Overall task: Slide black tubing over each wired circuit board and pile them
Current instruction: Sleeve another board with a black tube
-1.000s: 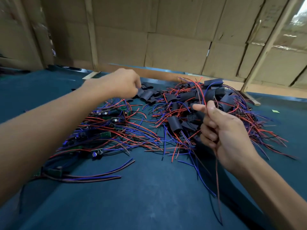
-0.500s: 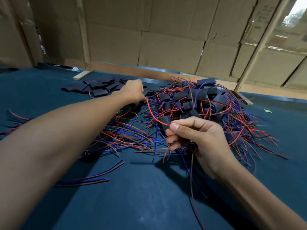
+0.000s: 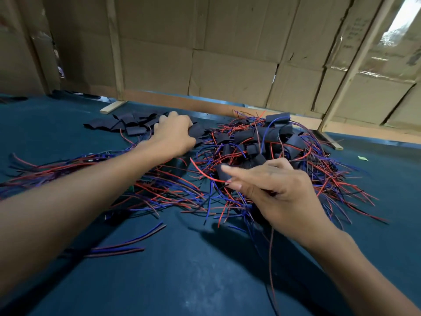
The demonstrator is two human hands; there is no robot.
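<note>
Left grip [image 3: 175, 135]: my left hand reaches to the far side of the table [image 3: 205, 270], fingers curled down onto a piece of black tubing [image 3: 197, 131] at the near edge of the loose tubing pieces [image 3: 127, 124]; it seems to pinch that piece, though the fingertips are hidden behind my knuckles.
Right grip [image 3: 273, 192]: narrow, thumb and forefinger pinching a sleeved board [image 3: 222, 173] with a red wire [image 3: 202, 172] curving out to the left; the other fingers are folded under, and a thin wire hangs from the palm toward the near edge.
Finished pile [image 3: 268, 142]: black-sleeved boards with red and blue leads heaped toward the far right of the table, just behind my right hand.
Unsleeved boards [image 3: 95, 159]: spread along the left side, partly under my left forearm, wires trailing to the left edge.
Stray wires [image 3: 127, 244]: a few blue and red lengths lie apart, nearer the front.
Table: covered in dark teal cloth.
Backdrop: a cardboard wall [image 3: 227, 53] stands along the far edge.
</note>
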